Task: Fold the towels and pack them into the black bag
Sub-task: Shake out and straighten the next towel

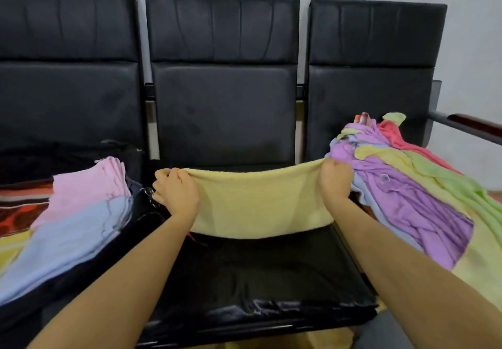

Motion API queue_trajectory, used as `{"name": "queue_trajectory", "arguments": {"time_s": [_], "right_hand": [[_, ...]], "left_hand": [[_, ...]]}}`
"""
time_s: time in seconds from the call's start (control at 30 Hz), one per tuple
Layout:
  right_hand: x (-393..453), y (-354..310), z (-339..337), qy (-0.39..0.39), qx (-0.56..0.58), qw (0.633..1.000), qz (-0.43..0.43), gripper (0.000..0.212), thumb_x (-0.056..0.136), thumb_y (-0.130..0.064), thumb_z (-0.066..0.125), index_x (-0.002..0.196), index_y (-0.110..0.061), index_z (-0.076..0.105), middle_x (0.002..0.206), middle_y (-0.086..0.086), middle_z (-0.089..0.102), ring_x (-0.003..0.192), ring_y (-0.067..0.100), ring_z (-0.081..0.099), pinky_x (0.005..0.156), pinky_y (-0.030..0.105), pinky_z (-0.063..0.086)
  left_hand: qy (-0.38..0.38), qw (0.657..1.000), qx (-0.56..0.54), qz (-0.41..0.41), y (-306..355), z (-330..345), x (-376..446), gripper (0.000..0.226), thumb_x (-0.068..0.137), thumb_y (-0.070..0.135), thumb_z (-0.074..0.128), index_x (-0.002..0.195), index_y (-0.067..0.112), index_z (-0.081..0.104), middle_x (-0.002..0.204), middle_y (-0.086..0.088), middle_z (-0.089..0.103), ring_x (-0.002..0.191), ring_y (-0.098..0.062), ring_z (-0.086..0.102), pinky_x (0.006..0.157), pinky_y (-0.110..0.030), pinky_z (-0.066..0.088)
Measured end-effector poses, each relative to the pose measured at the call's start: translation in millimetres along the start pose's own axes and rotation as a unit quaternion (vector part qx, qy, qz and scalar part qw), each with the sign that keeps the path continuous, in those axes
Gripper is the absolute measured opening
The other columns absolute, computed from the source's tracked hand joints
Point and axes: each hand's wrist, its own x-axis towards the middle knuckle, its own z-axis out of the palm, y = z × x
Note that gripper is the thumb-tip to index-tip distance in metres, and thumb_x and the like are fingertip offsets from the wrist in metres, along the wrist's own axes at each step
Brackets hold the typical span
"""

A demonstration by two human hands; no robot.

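You hold a yellow towel [258, 202] taut between both hands above the middle seat [260, 275].

Your left hand [176, 192] and right hand [335, 179] each grip an upper corner, fingers curled round the cloth, probably so the towel hangs flat and its edges line up for the next fold. It sags a little along the top and its lower edge hangs free over the seat; it looks soft, fluffy and already doubled, judging by its short drop. Folded pink and blue towels [81, 213] lie in the open bag [141, 223] on the left seat, close by your left hand for packing. The loose pile [407, 194] of purple, yellow, green and red towels waits on the right seat, beside your right hand.
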Motion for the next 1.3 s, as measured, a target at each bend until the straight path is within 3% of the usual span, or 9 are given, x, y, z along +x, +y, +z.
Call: {"name": "queue_trajectory", "arguments": {"time_s": [0.17,0.3,0.37,0.47,0.63,0.87,1.1,1.2,1.3], "right_hand": [[7.8,31.4,13.8,-0.058,-0.011,0.995,0.085,0.022,0.091,-0.023,0.046,0.079,-0.006,0.053,0.091,0.012,0.053,0.086,0.028,0.052,0.075,0.032,0.038],[10.3,49.4,23.2,-0.082,-0.053,0.988,0.118,0.033,0.095,-0.021,0.048,0.111,0.006,0.059,0.113,0.021,0.058,0.112,0.037,0.053,0.079,0.031,0.036],[13.3,57.5,29.3,-0.099,-0.064,0.987,0.109,0.028,0.094,-0.021,0.049,0.100,0.005,0.059,0.105,0.022,0.056,0.099,0.035,0.055,0.073,0.029,0.036],[21.7,67.5,42.2,-0.107,-0.094,0.986,0.086,0.029,0.094,-0.019,0.048,0.068,-0.008,0.039,0.089,0.014,0.046,0.081,0.026,0.046,0.061,0.028,0.034],[31.7,61.4,55.9,-0.055,-0.149,0.987,0.002,0.022,0.099,-0.021,0.039,0.084,-0.006,0.045,0.090,0.011,0.049,0.083,0.029,0.048,0.072,0.035,0.038],[51.8,65.7,79.7,-0.063,-0.200,0.977,-0.035,0.031,0.100,-0.023,0.037,0.071,-0.011,0.039,0.082,0.006,0.048,0.083,0.030,0.054,0.072,0.035,0.040],[45.0,85.3,97.2,-0.044,-0.388,0.901,-0.191,0.029,0.089,-0.009,0.055,0.118,-0.006,0.052,0.120,0.014,0.049,0.105,0.032,0.046,0.085,0.036,0.035],[29.6,85.4,104.9,-0.042,-0.326,0.909,-0.256,0.051,0.079,-0.001,0.064,0.128,-0.005,0.050,0.124,0.015,0.047,0.102,0.031,0.046,0.084,0.035,0.037],[10.8,83.3,114.6,-0.159,-0.249,0.919,-0.262,0.041,0.091,-0.011,0.056,0.131,-0.012,0.047,0.126,0.008,0.046,0.111,0.023,0.046,0.089,0.026,0.036]], "left_hand": [[-0.117,0.985,0.121,0.026,-27.4,10.2,9.3,0.030,0.097,0.020,0.034,0.100,0.002,0.058,0.101,-0.016,0.061,0.099,-0.037,0.053,0.094,-0.042,0.034],[-0.172,0.973,0.149,0.032,-45.8,27.7,12.8,0.019,0.096,0.015,0.040,0.103,0.002,0.052,0.093,-0.013,0.058,0.076,-0.029,0.056,0.064,-0.035,0.045],[-0.177,0.964,0.193,0.052,-50.7,38.4,14.9,0.018,0.097,0.013,0.039,0.100,0.002,0.052,0.092,-0.014,0.059,0.073,-0.027,0.056,0.060,-0.035,0.044],[-0.174,0.950,0.242,0.094,-51.0,53.2,21.1,0.018,0.098,0.009,0.035,0.099,0.002,0.051,0.097,-0.014,0.058,0.078,-0.026,0.053,0.065,-0.037,0.042],[-0.155,0.928,0.310,0.137,-44.3,72.0,43.5,0.022,0.100,0.009,0.034,0.117,0.005,0.048,0.113,-0.011,0.052,0.090,-0.029,0.057,0.067,-0.034,0.038],[-0.181,0.900,0.372,0.137,-50.5,99.1,68.2,0.025,0.100,0.008,0.034,0.121,0.003,0.045,0.120,-0.014,0.048,0.091,-0.031,0.059,0.064,-0.034,0.039],[-0.181,0.873,0.435,0.123,-73.9,113.8,57.7,0.053,0.096,0.012,0.039,0.143,-0.003,0.019,0.137,-0.023,0.034,0.121,-0.034,0.043,0.091,-0.034,0.045],[-0.187,0.874,0.434,0.113,-78.7,108.2,46.6,0.062,0.097,0.012,0.037,0.146,-0.006,0.004,0.144,-0.028,0.025,0.129,-0.037,0.037,0.102,-0.037,0.039],[-0.214,0.855,0.457,0.121,-84.3,101.3,35.7,0.061,0.096,0.011,0.037,0.144,-0.007,0.006,0.140,-0.029,0.030,0.126,-0.036,0.040,0.100,-0.035,0.042]]}}
